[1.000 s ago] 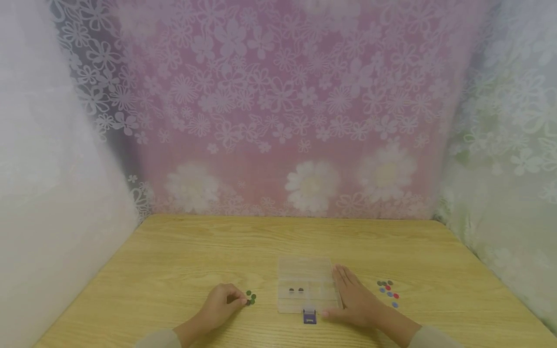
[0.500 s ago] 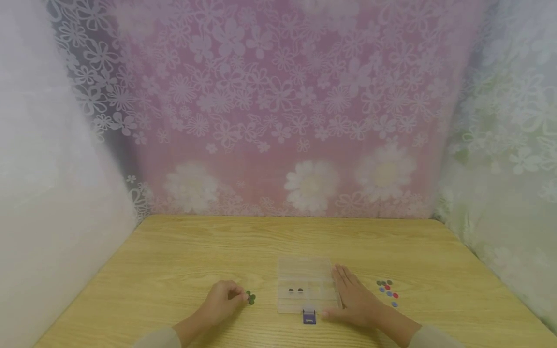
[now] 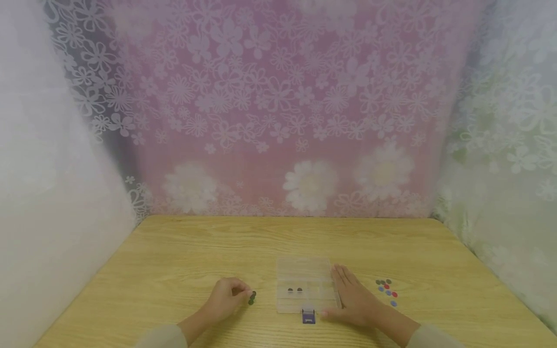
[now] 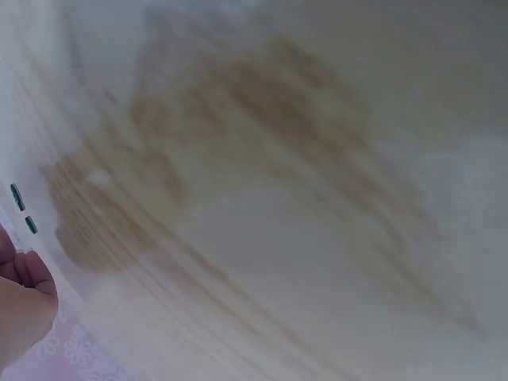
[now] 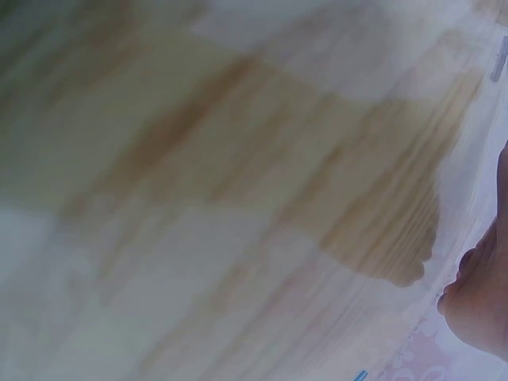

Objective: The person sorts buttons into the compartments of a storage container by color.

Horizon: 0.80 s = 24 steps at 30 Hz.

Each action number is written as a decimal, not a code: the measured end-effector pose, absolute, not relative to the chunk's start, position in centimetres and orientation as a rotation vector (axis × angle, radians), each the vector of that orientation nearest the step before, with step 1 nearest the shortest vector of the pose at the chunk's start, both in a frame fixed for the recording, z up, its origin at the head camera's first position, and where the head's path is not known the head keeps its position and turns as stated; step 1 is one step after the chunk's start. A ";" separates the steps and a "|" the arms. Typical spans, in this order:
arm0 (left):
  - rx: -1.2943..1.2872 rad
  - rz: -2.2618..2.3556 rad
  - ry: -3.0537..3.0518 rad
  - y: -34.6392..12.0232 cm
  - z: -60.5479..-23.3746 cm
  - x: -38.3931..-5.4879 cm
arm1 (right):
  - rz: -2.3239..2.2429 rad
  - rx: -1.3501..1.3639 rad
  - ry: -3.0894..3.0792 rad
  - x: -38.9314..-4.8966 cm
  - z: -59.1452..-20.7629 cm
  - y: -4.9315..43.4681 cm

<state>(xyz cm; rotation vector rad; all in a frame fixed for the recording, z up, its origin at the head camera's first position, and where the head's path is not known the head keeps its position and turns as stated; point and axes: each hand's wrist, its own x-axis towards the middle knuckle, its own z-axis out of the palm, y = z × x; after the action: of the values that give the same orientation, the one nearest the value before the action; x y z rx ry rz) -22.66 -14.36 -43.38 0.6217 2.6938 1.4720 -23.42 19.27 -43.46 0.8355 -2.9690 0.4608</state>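
Thumb and forefinger of my left hand [image 3: 228, 297] come together at the near edge of a small group of green discs [image 3: 251, 301], button-like in size. They seem to pinch one disc; the fingertips partly hide it. In the left wrist view two green discs [image 4: 31, 225] appear edge-on beyond the curled fingers. A clear plastic box [image 3: 285, 305] with compartments and a purple latch [image 3: 308, 317] stands between the hands. Two dark discs [image 3: 299, 290] show inside it. My right hand [image 3: 359, 302] rests with straight fingers along the box's right side, thumb at its front corner.
Several loose discs [image 3: 388, 293], dark, red and blue, lie on the wooden table [image 3: 209, 241] right of the right hand. A pink flowered curtain [image 3: 261, 121] hangs behind the table's far edge, with pale sheets on both sides.
My left hand has shifted slightly right and away from me, its fingertips moving over the green discs. The far-left green disc no longer shows apart. The right hand and box stay in place.
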 end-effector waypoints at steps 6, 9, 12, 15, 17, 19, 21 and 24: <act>0.618 1.483 2.699 -13.9 -43.3 -22.9 | 0.450 0.806 -2.983 -23.5 -43.7 19.4; 0.606 1.490 2.698 -13.6 -43.3 -23.0 | 0.449 0.805 -2.978 -23.5 -43.8 19.4; 0.602 1.490 2.704 -13.3 -43.3 -23.0 | 0.455 0.805 -2.981 -23.4 -43.8 19.4; 0.590 1.494 2.706 -12.8 -43.0 -22.9 | 0.460 0.803 -2.988 -23.4 -43.8 19.4; 0.585 1.505 2.704 -12.5 -42.9 -22.8 | 0.462 0.801 -2.991 -23.4 -43.7 19.4; 0.587 1.518 2.698 -12.3 -42.8 -22.8 | 0.460 0.803 -2.991 -23.4 -43.7 19.4; 0.605 1.531 2.697 -12.0 -42.8 -22.8 | 0.461 0.802 -2.990 -23.4 -43.7 19.4; 0.612 1.535 2.706 -11.7 -42.8 -23.0 | 0.455 0.802 -2.986 -23.5 -43.8 19.4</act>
<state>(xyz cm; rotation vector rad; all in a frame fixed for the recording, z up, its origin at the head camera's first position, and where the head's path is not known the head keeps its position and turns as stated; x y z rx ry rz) -22.98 -11.73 -42.79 0.6124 2.7064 1.5351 -23.47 19.44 -43.77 0.8019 -2.9860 0.4547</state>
